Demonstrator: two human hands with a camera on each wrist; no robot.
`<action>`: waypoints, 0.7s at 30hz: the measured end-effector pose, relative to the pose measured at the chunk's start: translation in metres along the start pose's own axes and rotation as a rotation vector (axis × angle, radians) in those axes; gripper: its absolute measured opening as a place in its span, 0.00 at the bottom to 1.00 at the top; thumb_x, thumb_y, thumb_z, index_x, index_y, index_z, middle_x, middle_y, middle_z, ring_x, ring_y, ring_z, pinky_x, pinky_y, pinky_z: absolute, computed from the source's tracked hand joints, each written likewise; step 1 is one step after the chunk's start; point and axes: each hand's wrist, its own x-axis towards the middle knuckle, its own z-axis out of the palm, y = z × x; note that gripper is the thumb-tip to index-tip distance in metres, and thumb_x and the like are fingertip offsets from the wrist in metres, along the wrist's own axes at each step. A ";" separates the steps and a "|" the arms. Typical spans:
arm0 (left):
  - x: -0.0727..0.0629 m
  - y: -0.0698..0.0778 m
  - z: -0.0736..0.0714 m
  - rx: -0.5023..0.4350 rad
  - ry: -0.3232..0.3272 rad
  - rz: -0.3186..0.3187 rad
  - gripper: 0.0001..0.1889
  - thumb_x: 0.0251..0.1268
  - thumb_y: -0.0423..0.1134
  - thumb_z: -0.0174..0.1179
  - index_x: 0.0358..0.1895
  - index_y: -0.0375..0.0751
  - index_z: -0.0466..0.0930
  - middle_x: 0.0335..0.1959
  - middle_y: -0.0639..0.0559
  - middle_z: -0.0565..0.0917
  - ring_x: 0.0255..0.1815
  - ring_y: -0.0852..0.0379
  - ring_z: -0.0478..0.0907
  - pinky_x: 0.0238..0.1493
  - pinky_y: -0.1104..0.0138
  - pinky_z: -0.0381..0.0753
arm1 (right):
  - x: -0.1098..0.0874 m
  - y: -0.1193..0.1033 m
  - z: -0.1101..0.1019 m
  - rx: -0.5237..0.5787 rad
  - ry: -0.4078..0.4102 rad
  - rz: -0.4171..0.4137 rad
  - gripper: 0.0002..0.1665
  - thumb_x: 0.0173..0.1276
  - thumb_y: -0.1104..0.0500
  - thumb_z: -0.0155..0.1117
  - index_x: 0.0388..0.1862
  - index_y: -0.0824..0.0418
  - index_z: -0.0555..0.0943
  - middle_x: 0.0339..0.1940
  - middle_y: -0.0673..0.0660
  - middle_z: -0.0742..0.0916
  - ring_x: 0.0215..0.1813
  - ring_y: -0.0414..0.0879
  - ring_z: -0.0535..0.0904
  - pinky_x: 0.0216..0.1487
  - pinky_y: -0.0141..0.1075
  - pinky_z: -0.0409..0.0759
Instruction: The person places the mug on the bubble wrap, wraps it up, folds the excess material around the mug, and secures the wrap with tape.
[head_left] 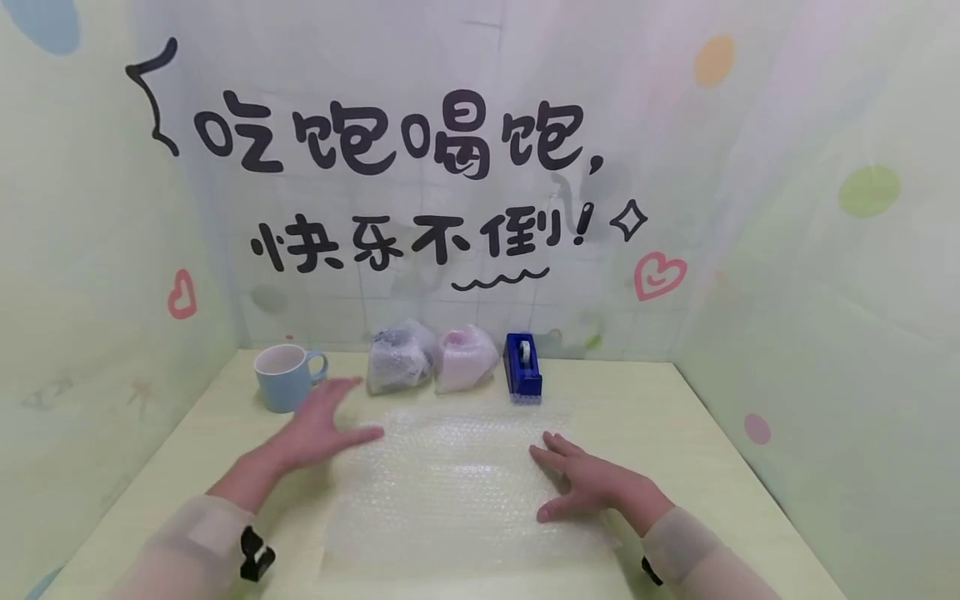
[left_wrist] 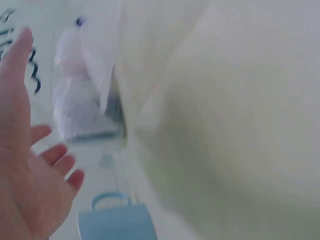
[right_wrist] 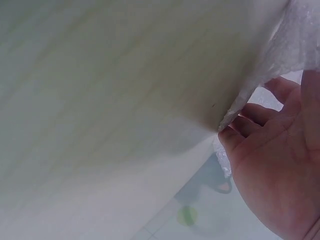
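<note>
A clear sheet of bubble wrap (head_left: 457,492) lies flat on the pale table in front of me. My right hand (head_left: 588,483) rests at its right side, fingers extended over the film; in the right wrist view the fingertips (right_wrist: 231,137) are right at the sheet's edge. Off the upper left corner, my left hand (head_left: 315,429) hovers with fingers spread and nothing in it. Just behind that hand stands a light blue mug (head_left: 277,387), its handle to the right and partly covered by the fingers.
Along the back stand two bubble-wrapped bundles, one greyish (head_left: 401,362) and one pinkish (head_left: 465,362). To their right is a blue tape dispenser (head_left: 523,375) with a roll of tape. Printed fabric walls (head_left: 450,50) enclose the table (head_left: 637,400) at the back and both sides.
</note>
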 end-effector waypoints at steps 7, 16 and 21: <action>0.030 -0.040 -0.052 -0.021 0.342 -0.252 0.73 0.63 0.67 0.75 0.89 0.30 0.30 0.86 0.17 0.36 0.82 0.10 0.43 0.76 0.17 0.49 | 0.001 -0.004 -0.003 0.003 -0.002 0.001 0.66 0.64 0.32 0.81 0.92 0.51 0.59 0.94 0.64 0.51 0.93 0.67 0.45 0.89 0.67 0.53; 0.038 -0.084 -0.043 -0.331 0.398 -0.550 0.75 0.64 0.69 0.72 0.86 0.34 0.19 0.82 0.16 0.44 0.79 0.18 0.55 0.78 0.29 0.67 | 0.001 -0.002 -0.002 0.024 -0.003 0.013 0.65 0.64 0.34 0.82 0.92 0.51 0.59 0.94 0.64 0.51 0.94 0.67 0.44 0.89 0.66 0.53; 0.039 -0.096 -0.032 -0.400 0.440 -0.528 0.70 0.66 0.65 0.73 0.87 0.27 0.30 0.81 0.17 0.54 0.78 0.22 0.62 0.80 0.34 0.68 | 0.000 -0.003 -0.002 0.026 -0.005 0.014 0.65 0.64 0.33 0.81 0.92 0.51 0.59 0.94 0.64 0.51 0.94 0.67 0.44 0.89 0.67 0.53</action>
